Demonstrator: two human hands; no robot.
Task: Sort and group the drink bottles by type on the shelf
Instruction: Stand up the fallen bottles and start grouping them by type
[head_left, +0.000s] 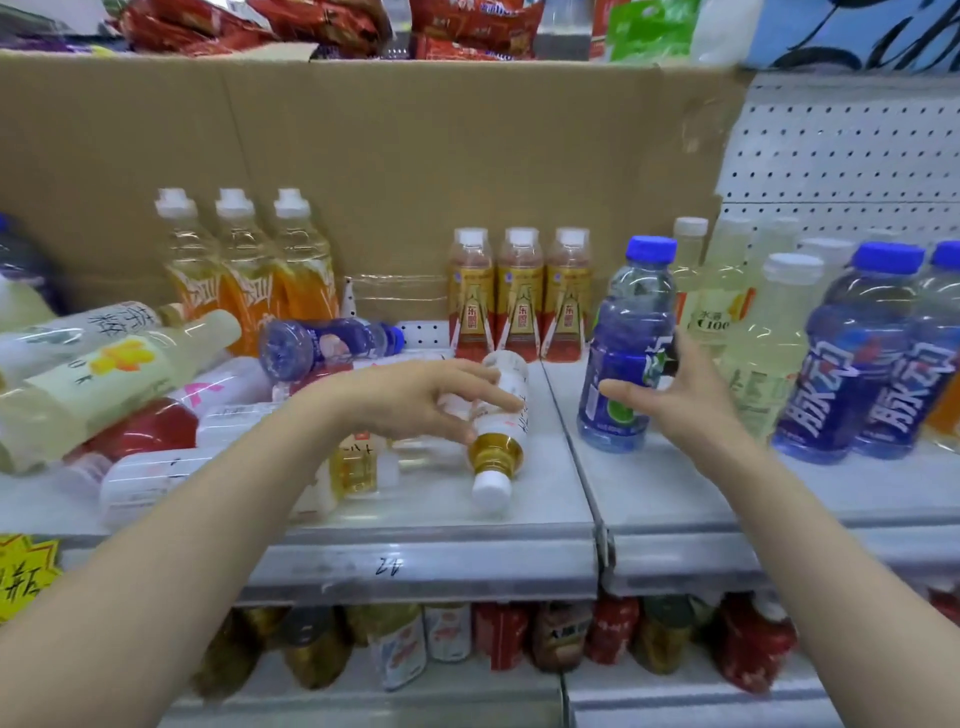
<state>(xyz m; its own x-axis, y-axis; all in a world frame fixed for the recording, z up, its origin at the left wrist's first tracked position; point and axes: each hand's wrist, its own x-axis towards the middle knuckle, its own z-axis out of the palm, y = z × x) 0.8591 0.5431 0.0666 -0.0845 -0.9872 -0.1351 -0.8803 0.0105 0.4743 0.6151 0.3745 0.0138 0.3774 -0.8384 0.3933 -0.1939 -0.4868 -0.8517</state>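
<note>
My left hand (415, 397) rests with curled fingers over a white-labelled bottle (496, 431) lying on its side on the grey shelf (545, 514), its white cap toward me, while my right hand (670, 389) has its grip apart, thumb and fingers spread beside an upright blue-capped bottle (626, 345) just right of the shelf seam. Behind stand three orange-labelled bottles (249, 260) and three gold-and-red bottles (519, 296) against the cardboard backing (363, 145); more blue bottles (872, 353) stand at right, and a jumble of fallen bottles (156, 405) lies at left.
</note>
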